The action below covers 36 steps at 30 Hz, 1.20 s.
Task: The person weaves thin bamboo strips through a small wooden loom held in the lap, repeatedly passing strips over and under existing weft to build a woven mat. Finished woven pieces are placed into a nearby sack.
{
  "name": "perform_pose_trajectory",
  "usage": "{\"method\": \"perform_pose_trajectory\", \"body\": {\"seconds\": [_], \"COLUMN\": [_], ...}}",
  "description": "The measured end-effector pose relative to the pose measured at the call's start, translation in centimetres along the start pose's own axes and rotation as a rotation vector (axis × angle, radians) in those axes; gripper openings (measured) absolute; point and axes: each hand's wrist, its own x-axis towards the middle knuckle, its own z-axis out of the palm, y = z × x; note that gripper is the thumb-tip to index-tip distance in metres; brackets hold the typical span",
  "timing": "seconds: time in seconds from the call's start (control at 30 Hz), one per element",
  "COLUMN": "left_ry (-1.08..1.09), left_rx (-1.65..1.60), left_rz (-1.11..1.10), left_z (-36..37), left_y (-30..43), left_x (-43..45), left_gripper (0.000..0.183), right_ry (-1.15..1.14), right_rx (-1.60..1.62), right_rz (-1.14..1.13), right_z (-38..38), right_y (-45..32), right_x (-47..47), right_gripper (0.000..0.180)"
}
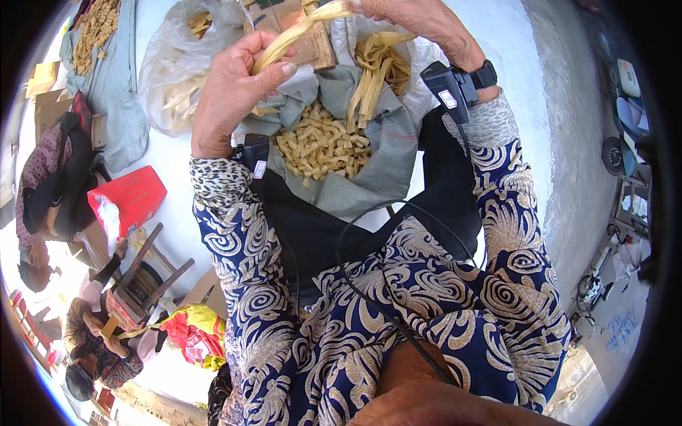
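A pale yellow, flat folded strip is stretched between my two hands at the top of the view. My left hand grips its lower end between thumb and fingers. At the top edge my right hand, partly cut off by the frame, pinches the other end. Below them a grey-green woven sack stands open between my knees, holding many small folded yellow knots. Loose yellow strips hang over the sack's right rim. A wooden board lies behind the sack.
Clear plastic bags with more strips stand at the upper left. Further left are a red bag, an upturned wooden stool, and two other people at work. A black cable crosses my lap. Vehicles stand at the far right.
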Motion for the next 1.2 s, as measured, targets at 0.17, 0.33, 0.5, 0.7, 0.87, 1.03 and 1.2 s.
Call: {"method": "perform_pose_trajectory", "body": {"seconds": [0.17,0.33,0.5,0.7,0.87,1.03,1.2], "left_ry": [0.176,0.189,0.357,0.485,0.465,0.368,0.271], "left_rx": [0.113,0.336,0.463,0.279,-0.037,-0.637,-0.921], "left_rz": [-0.041,0.148,0.338,0.336,0.159,0.054,-0.004], "left_z": [-1.1,0.7,1.6,1.0,0.8,0.6,0.2], "left_y": [-0.8,-1.8,-2.1,-2.4,-2.2,-2.3,-3.1], "left_x": [0.4,1.5,2.1,2.5,2.5,2.8,2.9], "left_gripper": [0.011,0.007,0.013,0.016,0.011,0.016,0.022], "right_ry": [0.273,0.186,-0.013,-0.231,-0.396,-0.377,-0.420], "right_rx": [-0.780,-0.156,-0.020,0.135,0.178,0.213,0.255], "right_rz": [-0.097,-0.481,-0.366,-0.241,-0.098,-0.123,-0.099], "right_z": [-1.9,3.7,7.1,6.4,4.7,5.3,4.8], "right_y": [1.7,2.4,1.4,-0.2,-0.7,-0.8,-0.9], "right_x": [0.7,1.9,1.7,0.8,1.3,1.5,1.5], "right_gripper": [0.031,0.037,0.053,0.040,0.038,0.038,0.038]}}
